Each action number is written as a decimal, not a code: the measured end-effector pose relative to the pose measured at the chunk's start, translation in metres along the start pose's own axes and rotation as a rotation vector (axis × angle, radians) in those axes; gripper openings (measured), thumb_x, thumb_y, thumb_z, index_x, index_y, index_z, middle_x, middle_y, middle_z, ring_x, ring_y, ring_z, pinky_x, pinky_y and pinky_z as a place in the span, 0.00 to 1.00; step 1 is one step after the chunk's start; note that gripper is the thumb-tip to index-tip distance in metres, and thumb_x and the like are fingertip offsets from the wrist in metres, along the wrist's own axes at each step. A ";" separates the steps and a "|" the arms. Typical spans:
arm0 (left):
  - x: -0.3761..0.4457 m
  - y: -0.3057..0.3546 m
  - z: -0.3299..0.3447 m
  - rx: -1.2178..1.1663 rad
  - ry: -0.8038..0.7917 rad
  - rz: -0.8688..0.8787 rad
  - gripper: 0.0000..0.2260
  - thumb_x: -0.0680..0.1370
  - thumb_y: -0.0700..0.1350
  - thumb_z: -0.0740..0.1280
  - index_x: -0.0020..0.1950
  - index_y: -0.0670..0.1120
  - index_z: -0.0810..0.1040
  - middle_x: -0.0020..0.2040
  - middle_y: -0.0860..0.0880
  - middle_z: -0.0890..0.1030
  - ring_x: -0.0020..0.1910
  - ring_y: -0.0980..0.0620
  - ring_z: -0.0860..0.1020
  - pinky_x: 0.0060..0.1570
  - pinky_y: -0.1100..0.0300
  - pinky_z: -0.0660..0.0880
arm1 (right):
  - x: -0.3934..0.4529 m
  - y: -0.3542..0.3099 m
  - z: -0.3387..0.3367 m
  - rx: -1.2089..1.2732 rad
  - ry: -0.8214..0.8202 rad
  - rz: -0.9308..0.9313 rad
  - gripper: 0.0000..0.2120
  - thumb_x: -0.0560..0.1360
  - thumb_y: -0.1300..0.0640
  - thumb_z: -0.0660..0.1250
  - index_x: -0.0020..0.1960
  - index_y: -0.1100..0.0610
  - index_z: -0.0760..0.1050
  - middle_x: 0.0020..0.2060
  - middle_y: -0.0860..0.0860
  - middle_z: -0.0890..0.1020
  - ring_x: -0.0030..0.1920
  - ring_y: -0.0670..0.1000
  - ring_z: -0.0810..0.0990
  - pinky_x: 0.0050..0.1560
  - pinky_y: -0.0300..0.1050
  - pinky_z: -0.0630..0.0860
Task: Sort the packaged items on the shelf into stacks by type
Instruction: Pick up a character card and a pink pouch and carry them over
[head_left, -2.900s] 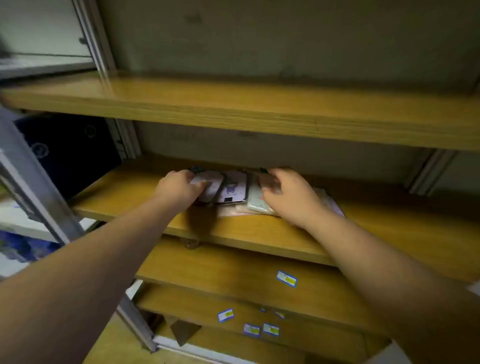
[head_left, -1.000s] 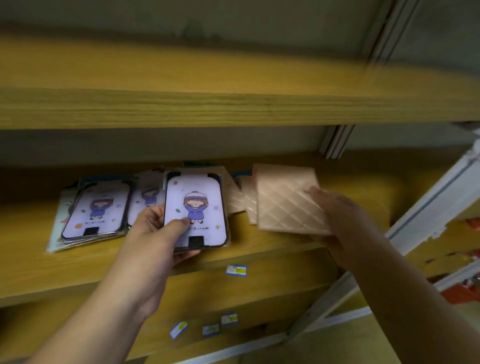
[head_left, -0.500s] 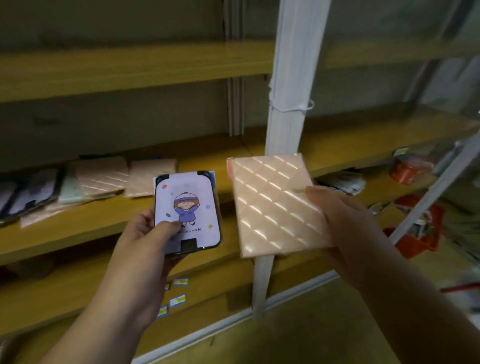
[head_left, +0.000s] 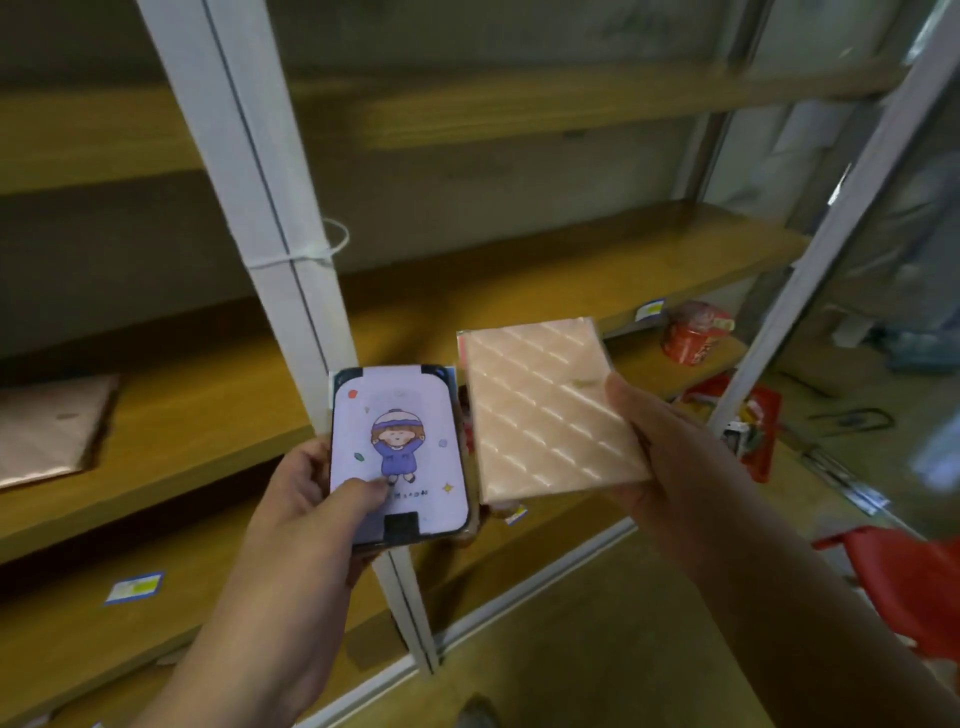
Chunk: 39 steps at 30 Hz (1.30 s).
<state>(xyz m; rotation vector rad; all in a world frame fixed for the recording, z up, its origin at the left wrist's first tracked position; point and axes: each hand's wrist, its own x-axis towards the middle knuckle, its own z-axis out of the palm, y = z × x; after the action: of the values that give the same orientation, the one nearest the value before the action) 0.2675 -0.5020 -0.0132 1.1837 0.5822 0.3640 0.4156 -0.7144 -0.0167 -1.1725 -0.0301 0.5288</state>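
Packages (head_left: 399, 457) held before white upright (head_left: 291, 291); red bag (head_left: 696, 332) beyond.

This looks like a shop stockroom or storage area. Long wooden shelves (head_left: 519, 291) on white metal uprights (head_left: 270, 218) fill the frame, with small price-type labels (head_left: 134, 588) stuck on the shelf edges at lower left. Red packaged goods (head_left: 696, 332) sit at the right, above a bare floor (head_left: 597, 649).

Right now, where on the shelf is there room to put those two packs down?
Bare wood lies on the middle shelf, between the pink pack at the left edge and the white post. Right of the post the shelf also looks bare. Lower right, around the red bags, is crowded.
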 end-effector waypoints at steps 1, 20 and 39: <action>0.013 -0.003 0.010 -0.007 -0.008 -0.010 0.17 0.75 0.37 0.69 0.62 0.51 0.77 0.49 0.47 0.88 0.46 0.48 0.87 0.33 0.60 0.81 | 0.011 -0.006 -0.007 -0.007 0.023 0.000 0.17 0.78 0.48 0.67 0.60 0.58 0.82 0.52 0.59 0.86 0.47 0.55 0.87 0.35 0.47 0.82; 0.234 -0.017 0.212 0.162 -0.025 -0.015 0.27 0.80 0.36 0.66 0.75 0.53 0.64 0.59 0.50 0.83 0.57 0.47 0.82 0.61 0.42 0.77 | 0.211 -0.105 -0.145 -0.089 0.162 0.017 0.21 0.71 0.46 0.73 0.58 0.57 0.83 0.50 0.56 0.87 0.46 0.55 0.87 0.37 0.45 0.82; 0.292 -0.065 0.325 1.083 0.399 0.178 0.20 0.83 0.44 0.61 0.75 0.47 0.68 0.73 0.43 0.69 0.67 0.43 0.71 0.56 0.55 0.72 | 0.372 -0.165 -0.245 -0.503 -0.085 -0.084 0.12 0.79 0.47 0.66 0.58 0.50 0.80 0.44 0.49 0.88 0.43 0.52 0.85 0.33 0.46 0.75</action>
<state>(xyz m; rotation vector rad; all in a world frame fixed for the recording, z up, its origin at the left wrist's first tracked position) 0.6941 -0.6085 -0.0588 2.2360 1.0876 0.4531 0.8765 -0.8208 -0.0619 -1.6300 -0.2980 0.5110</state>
